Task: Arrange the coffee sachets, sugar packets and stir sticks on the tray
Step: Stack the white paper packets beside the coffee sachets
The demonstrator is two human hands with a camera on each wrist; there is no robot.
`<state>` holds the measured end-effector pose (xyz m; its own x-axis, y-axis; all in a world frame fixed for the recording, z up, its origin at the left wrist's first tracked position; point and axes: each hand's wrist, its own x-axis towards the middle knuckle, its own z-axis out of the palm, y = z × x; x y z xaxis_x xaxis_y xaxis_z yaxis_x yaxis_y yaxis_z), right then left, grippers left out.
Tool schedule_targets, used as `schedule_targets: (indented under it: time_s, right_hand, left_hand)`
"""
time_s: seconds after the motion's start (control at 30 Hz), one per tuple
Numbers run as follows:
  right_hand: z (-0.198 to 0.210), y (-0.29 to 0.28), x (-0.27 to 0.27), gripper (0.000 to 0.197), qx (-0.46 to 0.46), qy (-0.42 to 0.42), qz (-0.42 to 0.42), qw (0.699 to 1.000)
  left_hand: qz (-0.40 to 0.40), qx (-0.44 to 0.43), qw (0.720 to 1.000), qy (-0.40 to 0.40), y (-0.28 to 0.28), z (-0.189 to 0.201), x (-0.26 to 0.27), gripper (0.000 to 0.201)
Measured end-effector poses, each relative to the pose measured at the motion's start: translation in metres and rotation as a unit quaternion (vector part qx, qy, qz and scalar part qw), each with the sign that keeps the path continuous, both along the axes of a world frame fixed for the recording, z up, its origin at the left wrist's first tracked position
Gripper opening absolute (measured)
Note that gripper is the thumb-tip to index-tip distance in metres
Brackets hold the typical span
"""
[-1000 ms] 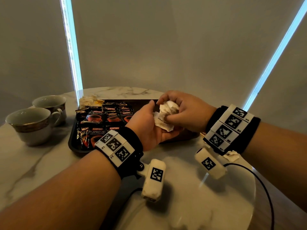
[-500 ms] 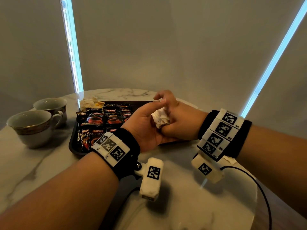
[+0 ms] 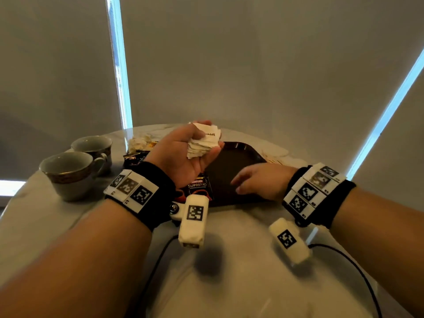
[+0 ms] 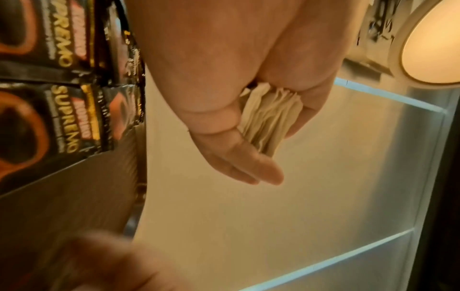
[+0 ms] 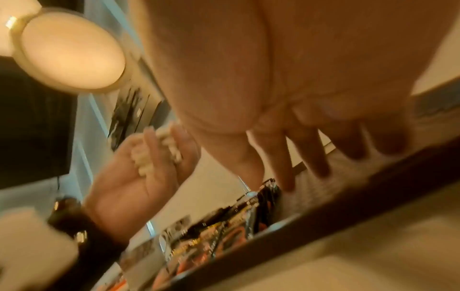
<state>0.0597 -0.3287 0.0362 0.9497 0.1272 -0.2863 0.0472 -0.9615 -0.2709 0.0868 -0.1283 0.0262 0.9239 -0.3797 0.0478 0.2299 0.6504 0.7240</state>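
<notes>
Head view: the left hand (image 3: 183,152) sits at frame centre, raised, palm up, fingers and thumb curled round a stack of white sugar packets (image 3: 204,141). The stack is above the dark tray (image 3: 231,171), not touching it. The right hand (image 3: 259,182) is lower, right of centre, palm down w/ fingers stretched out over the bare right half of the tray; it holds nothing, and contact w/ the tray surface can't be told. The two hands are apart. On the tray's left half lie black coffee sachets (image 3: 199,187), mostly hidden behind the left wrist. Crumpled pale packets (image 3: 140,142) sit at the tray's far left corner. Two cups (image 3: 68,173) stand on the marble table (image 3: 241,283) at the left of the frame, just beside the tray. Thin pale stir sticks (image 3: 275,160) lie on the table beyond the tray's right edge.

Left wrist view: the left hand (image 4: 236,94) fills the upper centre, the sugar packets (image 4: 268,122) edge-on betw. thumb and fingers. Coffee sachets (image 4: 62,110) lie in rows at the left of the frame, on the tray (image 4: 74,196). A blurred bit of the other hand shows at lower left.

Right wrist view: blurred. The right hand (image 5: 286,108) takes the upper right, fingers spread and pointing down at the tray (image 5: 323,206). The left hand (image 5: 144,173) is at centre left w/ the sugar packets (image 5: 151,155) in its curl. Coffee sachets (image 5: 211,246) show at bottom centre, on the tray.
</notes>
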Motion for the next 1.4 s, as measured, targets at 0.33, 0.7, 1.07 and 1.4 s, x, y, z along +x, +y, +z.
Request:
schedule_targets:
  time_s: [0.33,0.7,1.07,1.4]
  right_hand:
    - [-0.017,0.032,-0.007,0.03,-0.079,0.024,0.109,0.991]
    - [-0.019,0.042,-0.038,0.023,-0.074,0.028,0.104,0.991]
    - [-0.005,0.055,-0.063,0.025,-0.144,0.07,0.143,0.977]
    - [0.02,0.048,-0.047,0.016,-0.076,0.056,0.093,0.991]
  left_hand:
    - [0.083,0.004,0.997,-0.002,0.026,0.001,0.004,0.032]
    - [0.081,-0.005,0.997,-0.001,0.029,-0.001,-0.009,0.019]
    - [0.08,0.001,0.997,0.005,0.027,-0.002,-0.012,0.017]
    - [0.059,-0.009,0.998,-0.007,0.028,0.001,-0.02,0.023]
